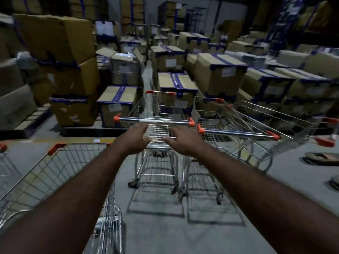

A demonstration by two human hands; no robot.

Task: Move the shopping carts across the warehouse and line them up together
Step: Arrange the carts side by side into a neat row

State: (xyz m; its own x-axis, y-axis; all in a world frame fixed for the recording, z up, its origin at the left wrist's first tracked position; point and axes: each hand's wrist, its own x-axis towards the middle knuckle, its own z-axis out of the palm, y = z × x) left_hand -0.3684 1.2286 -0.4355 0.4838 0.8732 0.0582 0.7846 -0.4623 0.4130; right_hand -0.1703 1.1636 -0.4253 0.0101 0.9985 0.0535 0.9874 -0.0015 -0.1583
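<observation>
I am hovering both hands just short of the chrome handle bar (154, 121) of the middle shopping cart (156, 169). The left hand (136, 139) is lying open, fingers straight and almost at the bar; the right hand (180, 142) is open too, fingers spread, holding nothing. That cart is standing on the grey floor (284, 189) facing the stacked cardboard boxes (218, 70), its right orange end cap nearly touching the handle of the right-hand cart (236, 132), which is sitting just beside it and skewed outward. A third cart (55, 171) is sitting close under my left forearm. Step in hand, as I am judging it: taking the handle. Doing it well is meaning wrapping both hands round the bar, evenly either side of centre, then pushing straight so the cart is tracking parallel to its neighbour. I am watching the right cap for snagging on the neighbour's handle, and the near cart's corner by my left arm. The right-hand cart is probably needing squaring afterwards.
</observation>
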